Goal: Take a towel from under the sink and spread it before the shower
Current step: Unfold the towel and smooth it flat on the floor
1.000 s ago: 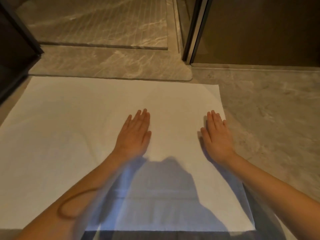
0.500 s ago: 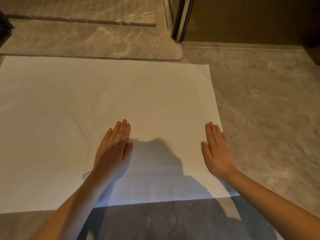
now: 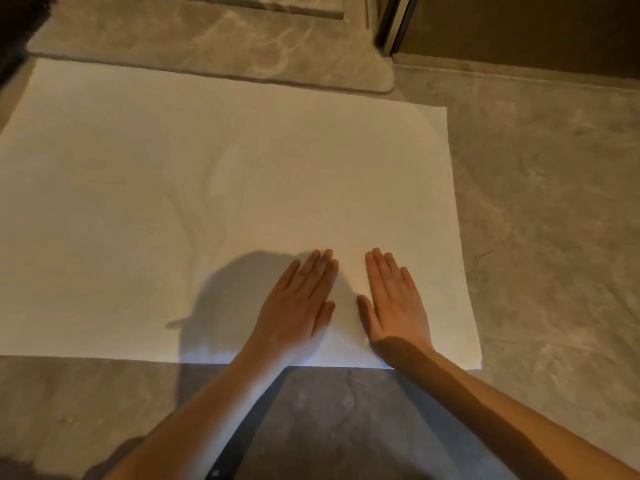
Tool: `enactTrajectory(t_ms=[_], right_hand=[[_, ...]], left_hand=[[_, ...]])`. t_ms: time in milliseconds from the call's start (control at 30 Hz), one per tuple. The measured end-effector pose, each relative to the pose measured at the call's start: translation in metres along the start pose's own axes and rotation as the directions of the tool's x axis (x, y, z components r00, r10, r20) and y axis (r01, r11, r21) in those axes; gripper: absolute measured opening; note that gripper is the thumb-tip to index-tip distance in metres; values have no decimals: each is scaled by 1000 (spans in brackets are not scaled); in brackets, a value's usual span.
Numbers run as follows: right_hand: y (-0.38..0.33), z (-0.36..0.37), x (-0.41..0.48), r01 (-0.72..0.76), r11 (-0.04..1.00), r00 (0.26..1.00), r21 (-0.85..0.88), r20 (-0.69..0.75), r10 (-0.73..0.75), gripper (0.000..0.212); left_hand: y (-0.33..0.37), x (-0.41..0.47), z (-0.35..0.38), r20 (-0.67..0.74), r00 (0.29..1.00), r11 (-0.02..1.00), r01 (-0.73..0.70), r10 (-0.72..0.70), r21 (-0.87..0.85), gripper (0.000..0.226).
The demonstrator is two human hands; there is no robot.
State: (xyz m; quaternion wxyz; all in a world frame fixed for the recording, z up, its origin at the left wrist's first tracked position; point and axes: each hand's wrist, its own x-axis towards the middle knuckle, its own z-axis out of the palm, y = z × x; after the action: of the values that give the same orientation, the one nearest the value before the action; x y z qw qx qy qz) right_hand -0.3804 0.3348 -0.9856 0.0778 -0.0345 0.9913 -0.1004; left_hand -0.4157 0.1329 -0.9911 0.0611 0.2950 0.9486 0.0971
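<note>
Left hand (image 3: 298,303) and right hand (image 3: 393,299) lie flat, fingers straight, seemingly pressing the white towel (image 3: 173,202) side by side.

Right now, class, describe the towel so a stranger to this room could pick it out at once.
Start from the grey marble floor and find the raised stone step at its far side. Just before that step lies the towel, spread flat. It is the only plain white thing on the veined stone, with the left hand and right hand flat on it.
</note>
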Motion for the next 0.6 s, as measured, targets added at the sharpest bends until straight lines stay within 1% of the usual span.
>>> enactTrajectory(t_ms=[67,133,200,300,367,400,433,500,533,600], right_hand=[[28,-6,-14,-71,997,997,-17,-2,71,65],[51,-13,-28,-145,989,989,-2,1,145,66],[59,-20,-36,-158,987,986,-16,41,159,68],[53,-39,-35,-127,991,985,38,120,122,69],[42,-73,-16,-35,988,991,151,136,14,69],[35,-98,-1,44,985,991,166,119,-64,71],[24,-125,16,140,983,984,119,90,-151,73],[-5,-181,50,324,946,945,-29,48,-323,71],[-23,-205,65,381,922,925,-77,48,-378,70],[-59,-237,90,438,892,899,-109,56,-435,68]], left_hand=[[-24,-14,-3,8,999,999,36,-36,4,60],[-50,-32,-9,13,990,990,143,-143,18,61],[-68,-48,-17,14,975,975,221,-221,35,63],[-70,-52,-30,47,972,973,229,-230,17,69],[-69,-44,-40,17,980,980,198,-198,2,71],[-69,-40,-46,-2,983,983,184,-184,1,70],[-70,-37,-52,-28,984,984,175,-175,-7,68],[-74,-32,-60,-92,981,985,163,-168,-56,63],[-76,-29,-63,-108,980,984,159,-167,-79,62],[-81,-21,-64,-106,979,980,163,-175,-110,62]])
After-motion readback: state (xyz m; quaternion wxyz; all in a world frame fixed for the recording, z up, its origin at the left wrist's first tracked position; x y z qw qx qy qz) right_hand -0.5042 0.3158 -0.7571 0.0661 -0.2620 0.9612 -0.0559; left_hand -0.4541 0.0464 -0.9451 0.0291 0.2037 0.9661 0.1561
